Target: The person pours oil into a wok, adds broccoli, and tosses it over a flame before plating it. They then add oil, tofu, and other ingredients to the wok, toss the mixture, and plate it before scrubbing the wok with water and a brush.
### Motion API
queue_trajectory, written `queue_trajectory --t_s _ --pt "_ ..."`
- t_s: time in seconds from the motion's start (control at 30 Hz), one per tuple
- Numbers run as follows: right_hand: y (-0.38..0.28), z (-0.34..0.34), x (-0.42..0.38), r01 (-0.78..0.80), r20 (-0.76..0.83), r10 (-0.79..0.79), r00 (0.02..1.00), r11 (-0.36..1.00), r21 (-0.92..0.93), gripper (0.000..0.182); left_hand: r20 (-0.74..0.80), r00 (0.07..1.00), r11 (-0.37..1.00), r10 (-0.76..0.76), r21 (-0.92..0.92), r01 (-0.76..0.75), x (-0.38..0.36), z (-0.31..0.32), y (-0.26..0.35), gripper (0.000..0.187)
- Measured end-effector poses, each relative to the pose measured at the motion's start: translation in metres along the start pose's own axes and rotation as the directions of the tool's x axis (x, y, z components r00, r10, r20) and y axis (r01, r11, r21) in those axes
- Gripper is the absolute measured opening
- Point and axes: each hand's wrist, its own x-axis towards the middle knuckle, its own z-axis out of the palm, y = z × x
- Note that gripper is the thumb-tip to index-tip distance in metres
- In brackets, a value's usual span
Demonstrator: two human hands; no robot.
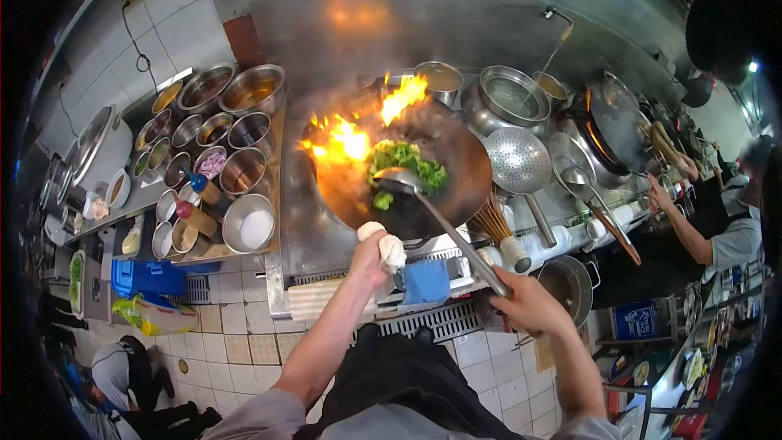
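Your left hand (369, 261) grips a cloth (393, 254) at the near rim of the wok (464, 159); your right hand (528, 303) holds a ladle (458, 237), its bowl beside green vegetables (417, 166) inside, near flames (352, 143).

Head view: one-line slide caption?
Left hand holds a cloth at the wok, right hand a ladle over the greens, with flames beside them.

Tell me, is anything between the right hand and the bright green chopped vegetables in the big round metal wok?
Only the long-handled silver metal ladle that the right hand grips; its bowl is at the green vegetables. Orange flames rise left of and behind them; nothing else visible stands between.
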Motion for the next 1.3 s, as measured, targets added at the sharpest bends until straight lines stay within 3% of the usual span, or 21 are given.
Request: queue_trajectory --t_s 0.03,0.07,0.2,0.3,0.33,0.4,0.47,0.53,0.63,0.7,0.73,0.8,0.83,0.87,0.97,1.0,1.07,1.1,1.2,1.27,1.3 --pt "0.004 0.010 0.018 0.074 -0.113 -0.086 0.990 0.992 -0.099 0.059 0.077 0.997 0.998 0.006 0.059 -0.011 0.011 -0.018 -0.003 0.006" --pt "0.003 0.017 0.031 0.137 -0.220 -0.182 0.958 0.969 -0.205 0.057 -0.067 0.995 0.989 0.071 0.133 -0.062 -0.005 -0.012 -0.015 0.009" --pt "-0.012 0.037 0.030 0.105 -0.356 -0.213 0.910 0.949 -0.298 0.056 -0.176 0.979 0.973 0.103 0.220 -0.063 -0.058 -0.050 -0.052 0.017" --pt "-0.029 0.040 -0.003 0.057 -0.305 -0.114 0.945 0.980 -0.190 0.059 -0.125 0.991 0.992 0.052 0.120 -0.037 -0.049 -0.056 -0.037 0.016" --pt "-0.025 0.039 -0.014 0.100 -0.283 -0.156 0.946 0.974 -0.202 0.058 -0.136 0.990 0.998 0.026 0.057 -0.018 -0.047 -0.032 -0.020 0.010" --pt "-0.058 0.030 -0.047 -0.075 -0.111 0.080 0.991 0.996 0.050 0.056 -0.097 0.993 0.997 -0.074 0.022 0.076 -0.029 -0.016 0.006 0.007" --pt "-0.053 0.029 -0.067 -0.091 -0.075 0.097 0.992 0.992 0.082 0.056 -0.049 0.995 0.996 -0.092 -0.014 0.092 -0.048 -0.009 0.015 0.007" --pt "-0.053 0.029 -0.069 -0.122 -0.040 0.128 0.991 0.984 0.132 0.057 -0.122 0.992 0.998 -0.042 0.045 0.047 -0.071 0.011 0.020 0.005" --pt "-0.061 0.035 -0.049 -0.137 -0.066 0.140 0.988 0.990 0.044 0.062 -0.130 0.991 0.993 -0.015 0.115 0.031 -0.040 0.020 0.029 0.008" --pt "-0.046 0.046 -0.016 -0.060 -0.169 0.060 0.984 0.998 0.002 0.060 -0.034 0.998 0.994 -0.057 0.094 0.060 -0.010 -0.005 0.024 0.009" --pt "-0.044 0.051 -0.001 -0.069 -0.219 0.067 0.973 0.998 -0.002 0.061 -0.012 0.999 0.992 -0.046 0.118 0.047 -0.010 -0.017 0.016 0.008" --pt "-0.016 0.068 0.025 0.037 -0.368 -0.089 0.925 0.989 -0.145 0.062 -0.005 1.000 0.991 0.001 0.134 -0.001 -0.029 -0.047 -0.008 0.002" --pt "-0.023 0.074 0.022 -0.029 -0.418 -0.085 0.905 0.965 -0.259 0.060 0.096 0.995 0.989 0.022 0.146 -0.036 -0.045 -0.062 -0.016 0.010" --pt "-0.028 0.074 0.013 -0.032 -0.426 -0.083 0.901 0.966 -0.256 0.060 0.069 0.996 0.979 0.047 0.193 -0.060 -0.051 -0.075 -0.022 0.013" --pt "-0.039 0.075 -0.020 0.065 -0.361 -0.145 0.921 0.972 -0.225 0.054 -0.136 0.990 0.991 0.021 0.137 -0.002 -0.061 -0.053 -0.003 0.012" --pt "-0.051 0.071 -0.033 0.056 -0.351 -0.132 0.927 0.974 -0.218 0.054 -0.045 0.997 0.997 -0.055 0.053 0.058 -0.048 -0.044 0.010 0.010" --pt "-0.083 0.059 -0.057 -0.082 -0.142 0.082 0.986 0.997 0.009 0.052 0.124 0.984 0.992 -0.126 0.005 0.126 -0.016 -0.046 0.028 0.005" --pt "-0.091 0.057 -0.066 -0.064 -0.112 0.070 0.991 0.996 0.054 0.051 0.134 0.984 0.993 -0.119 0.002 0.120 -0.025 -0.038 0.033 0.005" --pt "-0.090 0.055 -0.066 -0.097 -0.110 0.094 0.989 0.995 -0.017 0.048 0.060 0.987 0.987 -0.151 0.059 0.148 -0.051 -0.005 0.044 0.005" --pt "-0.084 0.058 -0.044 -0.015 -0.163 -0.001 0.987 0.995 -0.099 0.043 -0.138 0.985 0.988 -0.102 0.100 0.116 -0.038 0.011 0.049 0.008" --pt "-0.096 0.058 -0.033 -0.117 -0.192 0.090 0.977 0.984 -0.134 0.037 0.024 0.985 0.979 -0.170 0.118 0.166 -0.007 -0.008 0.051 0.009"
